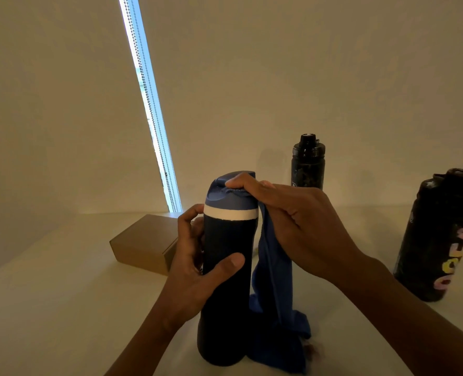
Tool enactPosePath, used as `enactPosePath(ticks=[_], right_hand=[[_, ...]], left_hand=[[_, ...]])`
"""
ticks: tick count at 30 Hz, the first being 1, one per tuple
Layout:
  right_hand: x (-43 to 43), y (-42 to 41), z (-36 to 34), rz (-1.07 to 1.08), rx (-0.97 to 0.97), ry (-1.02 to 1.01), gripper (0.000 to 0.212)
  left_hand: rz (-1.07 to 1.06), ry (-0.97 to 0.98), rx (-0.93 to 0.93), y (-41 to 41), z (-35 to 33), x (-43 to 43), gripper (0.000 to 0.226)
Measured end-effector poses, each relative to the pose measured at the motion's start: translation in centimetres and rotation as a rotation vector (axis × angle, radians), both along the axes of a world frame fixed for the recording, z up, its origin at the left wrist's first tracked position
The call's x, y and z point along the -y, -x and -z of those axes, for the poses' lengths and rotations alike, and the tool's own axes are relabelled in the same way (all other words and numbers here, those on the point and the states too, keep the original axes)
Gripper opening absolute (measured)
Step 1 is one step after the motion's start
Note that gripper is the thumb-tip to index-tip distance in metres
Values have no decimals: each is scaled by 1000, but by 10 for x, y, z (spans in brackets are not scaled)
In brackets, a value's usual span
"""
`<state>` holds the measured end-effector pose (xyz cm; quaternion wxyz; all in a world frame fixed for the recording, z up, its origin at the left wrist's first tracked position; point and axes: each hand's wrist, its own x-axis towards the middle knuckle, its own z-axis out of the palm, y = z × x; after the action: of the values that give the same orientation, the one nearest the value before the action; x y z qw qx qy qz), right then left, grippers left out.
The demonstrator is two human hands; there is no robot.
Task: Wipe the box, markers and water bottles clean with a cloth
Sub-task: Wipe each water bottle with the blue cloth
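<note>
Navy bottle [225, 240] partly hides left hand [193, 267]; right hand [298, 223] pinches cloth [273, 283].

The left hand [197, 270] grips a tall navy bottle [226, 280] standing on the white table [62, 308], while the right hand [292, 223] presses a blue cloth [272, 294] against its blue lid [231, 195]. A cardboard box [143, 246] lies behind, and two black bottles [307, 162] [439, 240] stand to the right.

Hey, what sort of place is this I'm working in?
Probably an indoor room in a home or office. A pale roller blind with a beaded chain covers a window, and a plain white tabletop holds a brown cardboard box and a dark navy water bottle being wiped with a blue cloth.
</note>
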<state>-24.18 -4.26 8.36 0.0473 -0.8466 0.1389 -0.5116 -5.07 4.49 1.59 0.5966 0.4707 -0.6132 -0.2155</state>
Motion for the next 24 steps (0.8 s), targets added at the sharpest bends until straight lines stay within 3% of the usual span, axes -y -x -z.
enactPosePath(ticks=[5, 15, 20, 24], right_hand=[[4, 5, 3, 88, 18, -4, 36], [-12, 11, -8, 142, -193, 240, 42], [-2, 7, 1, 370, -276, 383, 38], [-22, 8, -15, 271, -234, 89, 43]], left_hand=[[-36, -43, 9, 2, 0, -1, 64], [-124, 17, 47, -2, 0, 4, 97], [-100, 13, 38, -2, -1, 3, 85], [-101, 31, 41, -3, -5, 2, 84]])
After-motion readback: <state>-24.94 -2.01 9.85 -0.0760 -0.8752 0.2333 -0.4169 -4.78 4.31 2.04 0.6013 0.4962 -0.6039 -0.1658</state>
